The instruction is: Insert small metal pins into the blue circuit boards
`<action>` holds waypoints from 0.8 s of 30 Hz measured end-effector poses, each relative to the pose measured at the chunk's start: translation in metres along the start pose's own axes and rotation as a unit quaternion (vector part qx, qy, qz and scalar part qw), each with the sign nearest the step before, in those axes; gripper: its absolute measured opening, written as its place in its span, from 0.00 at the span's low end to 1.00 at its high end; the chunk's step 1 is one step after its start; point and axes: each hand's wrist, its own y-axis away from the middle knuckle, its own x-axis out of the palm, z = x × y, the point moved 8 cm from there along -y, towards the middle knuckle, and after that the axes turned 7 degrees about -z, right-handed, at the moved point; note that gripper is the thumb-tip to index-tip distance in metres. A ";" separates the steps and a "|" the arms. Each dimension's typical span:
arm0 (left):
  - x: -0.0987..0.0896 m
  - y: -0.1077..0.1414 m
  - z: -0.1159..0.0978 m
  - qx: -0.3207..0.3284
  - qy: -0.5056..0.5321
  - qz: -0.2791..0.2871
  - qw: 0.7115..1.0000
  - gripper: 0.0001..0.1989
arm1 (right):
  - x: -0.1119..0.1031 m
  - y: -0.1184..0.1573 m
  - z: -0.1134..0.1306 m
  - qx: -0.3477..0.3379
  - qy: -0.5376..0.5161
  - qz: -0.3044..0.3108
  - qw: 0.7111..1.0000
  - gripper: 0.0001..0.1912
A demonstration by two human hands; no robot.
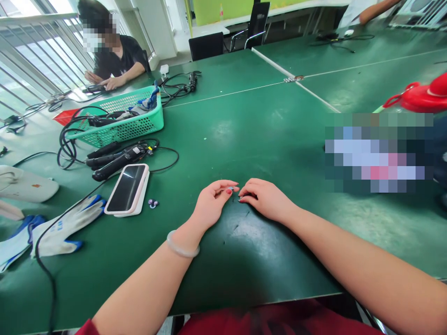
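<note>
My left hand [215, 197] is just above the green table, thumb and fingers pinched together. A tiny pale bit shows at its fingertips, too small to name. Close beside it, my right hand [264, 197] rests low at the tabletop with curled fingers. A small shiny speck shows under its fingertips, and I cannot tell what it is. The two sets of fingertips nearly meet but stay apart. To the left lies a small cluster of round, dark purple and white pieces [152, 203], beside a phone [127, 188] in a pale pink case.
Left on the green table [216, 125] are work gloves [66, 228], black cabled devices [120, 158] and a turquoise basket [122, 125] of cables and tools. A person [117, 58] sits at the far left. At right are a red object [424, 95] and a blurred-out area.
</note>
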 end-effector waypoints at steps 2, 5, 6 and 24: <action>-0.002 -0.001 0.004 -0.001 -0.025 -0.012 1.000 0.10 | 0.000 0.000 0.002 -0.005 0.001 0.006 1.000 0.06; -0.004 -0.003 0.009 -0.006 -0.036 -0.021 0.999 0.11 | -0.004 -0.001 0.004 -0.006 -0.018 0.002 1.000 0.08; -0.005 -0.003 0.010 -0.007 -0.030 -0.020 0.999 0.11 | -0.006 -0.001 0.004 -0.002 -0.031 -0.007 1.000 0.08; 0.007 0.009 -0.015 0.139 -0.224 0.015 0.964 0.17 | -0.022 0.006 0.002 0.084 -0.185 -0.112 0.973 0.07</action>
